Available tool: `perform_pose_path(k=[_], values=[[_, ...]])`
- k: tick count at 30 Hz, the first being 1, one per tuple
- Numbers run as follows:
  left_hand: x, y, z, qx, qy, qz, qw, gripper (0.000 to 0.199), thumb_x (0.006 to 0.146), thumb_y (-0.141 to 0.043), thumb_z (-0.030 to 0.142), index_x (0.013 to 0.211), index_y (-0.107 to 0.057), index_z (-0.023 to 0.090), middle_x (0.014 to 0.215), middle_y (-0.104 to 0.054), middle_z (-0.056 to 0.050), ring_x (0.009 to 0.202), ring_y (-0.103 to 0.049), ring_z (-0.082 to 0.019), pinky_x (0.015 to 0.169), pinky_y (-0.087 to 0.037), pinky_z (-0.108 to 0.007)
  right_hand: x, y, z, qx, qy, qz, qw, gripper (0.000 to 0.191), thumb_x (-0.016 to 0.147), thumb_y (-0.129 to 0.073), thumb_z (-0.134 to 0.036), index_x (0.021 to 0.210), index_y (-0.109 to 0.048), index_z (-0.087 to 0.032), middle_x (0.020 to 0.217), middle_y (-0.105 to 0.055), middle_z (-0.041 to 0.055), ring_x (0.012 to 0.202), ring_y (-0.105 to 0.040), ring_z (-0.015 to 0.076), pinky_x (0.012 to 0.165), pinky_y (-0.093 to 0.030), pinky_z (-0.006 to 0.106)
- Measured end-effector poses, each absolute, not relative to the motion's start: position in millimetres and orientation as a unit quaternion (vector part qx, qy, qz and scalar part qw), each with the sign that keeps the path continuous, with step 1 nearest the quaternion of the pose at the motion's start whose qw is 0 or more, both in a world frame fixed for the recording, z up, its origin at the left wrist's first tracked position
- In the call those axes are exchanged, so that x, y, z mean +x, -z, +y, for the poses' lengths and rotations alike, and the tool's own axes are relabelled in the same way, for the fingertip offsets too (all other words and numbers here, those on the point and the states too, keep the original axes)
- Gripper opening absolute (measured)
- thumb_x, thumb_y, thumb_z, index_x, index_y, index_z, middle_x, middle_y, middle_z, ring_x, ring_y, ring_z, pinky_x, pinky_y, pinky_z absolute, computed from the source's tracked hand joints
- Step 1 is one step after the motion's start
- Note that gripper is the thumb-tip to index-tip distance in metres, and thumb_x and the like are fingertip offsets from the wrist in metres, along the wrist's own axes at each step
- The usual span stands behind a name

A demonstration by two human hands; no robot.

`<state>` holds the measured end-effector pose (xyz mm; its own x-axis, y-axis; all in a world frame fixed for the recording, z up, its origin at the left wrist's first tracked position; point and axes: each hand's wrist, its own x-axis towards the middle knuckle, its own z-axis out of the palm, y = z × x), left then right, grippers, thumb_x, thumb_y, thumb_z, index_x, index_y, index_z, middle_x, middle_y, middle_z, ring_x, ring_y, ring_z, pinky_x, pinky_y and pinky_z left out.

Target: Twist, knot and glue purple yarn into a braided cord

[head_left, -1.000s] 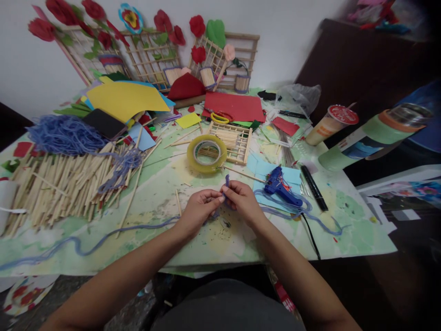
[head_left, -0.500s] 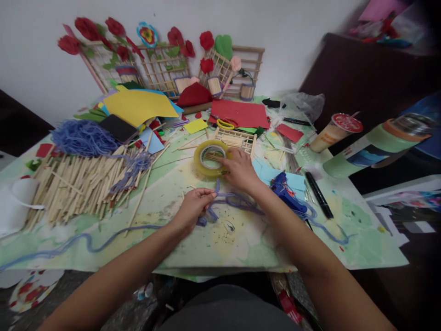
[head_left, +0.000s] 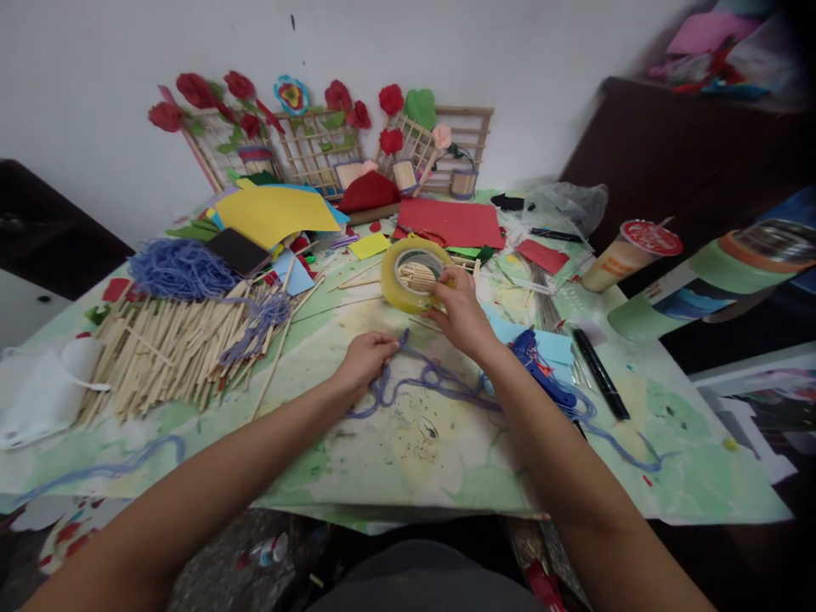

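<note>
A wide roll of clear yellowish tape [head_left: 390,285] is gripped at its right side by my right hand [head_left: 464,316], thumb and fingers closed round the rim. Lower left of it, my left hand [head_left: 366,361] pinches the end of a purple yarn [head_left: 439,389], whose tip sticks up past the fingertips. The yarn runs in loose loops across the tabletop, under my right forearm and on to the right. Behind the tape, partly covered by it, lies a small lattice of wooden sticks [head_left: 470,265].
Left are a heap of wooden sticks [head_left: 172,357], a purple yarn pile [head_left: 182,270] and a white glue gun-like object [head_left: 54,395]. A blue glue gun [head_left: 539,374], black marker [head_left: 599,374], drink cup [head_left: 628,253] and bottle [head_left: 707,276] stand or lie right. Paper flowers on lattices [head_left: 319,153] lean at the wall.
My right hand has brought the tape roll slightly right and up, tilting it over the lattice. The left hand keeps its pinch on the yarn. The whole view has shifted a little.
</note>
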<state>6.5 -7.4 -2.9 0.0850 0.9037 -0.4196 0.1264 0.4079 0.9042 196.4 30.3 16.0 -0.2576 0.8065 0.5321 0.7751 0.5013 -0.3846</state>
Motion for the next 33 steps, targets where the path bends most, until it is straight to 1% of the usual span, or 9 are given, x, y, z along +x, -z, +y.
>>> perform_pose_path(k=[3, 5, 10, 13, 15, 19, 23, 28, 33], values=[[13.3, 4.7, 1.5, 0.443, -0.364, 0.595, 0.564, 0.022, 0.070, -0.066, 0.029, 0.086, -0.064, 0.014, 0.047, -0.038, 0.008, 0.034, -0.026, -0.003, 0.036, -0.016, -0.019, 199.5, -14.3, 25.0, -0.502, -0.040, -0.788, 0.354, 0.022, 0.082, -0.058, -0.029, 0.102, -0.062, -0.022, 0.112, -0.045, 0.0105, 0.112, -0.040, 0.0290, 0.096, -0.036, 0.047], [15.6, 4.5, 3.8, 0.448, -0.368, 0.596, 0.556, 0.023, 0.069, -0.067, 0.029, 0.086, -0.065, 0.013, 0.046, -0.039, 0.008, 0.034, -0.027, -0.004, 0.036, -0.016, -0.019, 200.0, -9.9, 22.5, -0.502, -0.053, -0.790, 0.348, 0.021, 0.082, -0.057, -0.029, 0.100, -0.062, -0.020, 0.111, -0.046, 0.0106, 0.111, -0.041, 0.0285, 0.095, -0.038, 0.046], [9.4, -1.4, -3.8, 0.441, -0.408, 0.580, 0.551, 0.032, 0.067, -0.069, 0.034, 0.091, -0.064, 0.013, 0.046, -0.040, 0.009, 0.036, -0.028, -0.004, 0.037, -0.017, -0.018, 198.0, -0.5, 19.3, -0.485, -0.054, -0.812, 0.320, 0.016, 0.080, -0.057, -0.022, 0.094, -0.063, -0.018, 0.110, -0.046, 0.0110, 0.111, -0.042, 0.0274, 0.094, -0.039, 0.044], [2.8, -2.0, -7.7, 0.428, -0.419, 0.583, 0.549, 0.037, 0.067, -0.068, 0.039, 0.095, -0.061, 0.015, 0.047, -0.039, 0.010, 0.037, -0.029, -0.004, 0.039, -0.018, -0.017, 195.2, 0.1, 17.8, -0.493, -0.052, -0.803, 0.330, 0.016, 0.080, -0.057, -0.022, 0.094, -0.062, -0.018, 0.111, -0.046, 0.0114, 0.111, -0.042, 0.0274, 0.094, -0.039, 0.044], [-0.6, 0.3, -7.0, 0.435, -0.380, 0.604, 0.549, 0.033, 0.066, -0.068, 0.037, 0.090, -0.060, 0.015, 0.046, -0.039, 0.009, 0.036, -0.028, -0.004, 0.038, -0.016, -0.017, 193.1, -0.8, 16.5, -0.510, -0.053, -0.786, 0.345, 0.016, 0.080, -0.057, -0.024, 0.094, -0.062, -0.018, 0.110, -0.047, 0.0118, 0.109, -0.042, 0.0278, 0.093, -0.040, 0.044], [-5.0, 4.7, -0.3, 0.468, -0.295, 0.622, 0.554, 0.019, 0.062, -0.071, 0.028, 0.063, -0.058, 0.014, 0.042, -0.042, 0.006, 0.031, -0.027, -0.004, 0.036, -0.013, -0.020, 189.4, -1.5, 13.0, -0.537, -0.050, -0.757, 0.369, 0.016, 0.082, -0.055, -0.028, 0.095, -0.062, -0.020, 0.107, -0.048, 0.0116, 0.105, -0.043, 0.0293, 0.090, -0.041, 0.047], [-6.5, 3.7, 4.0, 0.513, -0.252, 0.627, 0.529, 0.027, 0.063, -0.069, 0.025, 0.046, -0.052, 0.015, 0.035, -0.039, 0.004, 0.029, -0.026, -0.004, 0.036, -0.012, -0.022, 186.1, 0.4, 8.6, -0.528, -0.045, -0.776, 0.342, 0.014, 0.082, -0.055, -0.026, 0.092, -0.062, -0.020, 0.106, -0.048, 0.0108, 0.103, -0.043, 0.0281, 0.088, -0.042, 0.045], [-4.4, 0.4, 2.5, 0.542, -0.238, 0.632, 0.501, 0.034, 0.067, -0.067, 0.024, 0.040, -0.048, 0.016, 0.029, -0.033, 0.004, 0.028, -0.025, -0.005, 0.037, -0.011, -0.023, 181.7, 4.1, 2.6, -0.521, -0.026, -0.808, 0.272, 0.009, 0.080, -0.056, -0.021, 0.085, -0.063, -0.020, 0.104, -0.050, 0.0110, 0.102, -0.044, 0.0281, 0.085, -0.043, 0.042], [-2.9, -1.6, 1.0, 0.547, -0.242, 0.636, 0.487, 0.036, 0.068, -0.068, 0.027, 0.040, -0.047, 0.016, 0.031, -0.035, 0.003, 0.029, -0.025, -0.005, 0.037, -0.011, -0.024, 180.7, 6.9, 1.5, -0.523, -0.025, -0.812, 0.258, 0.010, 0.080, -0.056, -0.021, 0.085, -0.065, -0.020, 0.103, -0.051, 0.0112, 0.103, -0.044, 0.0285, 0.084, -0.043, 0.042]])
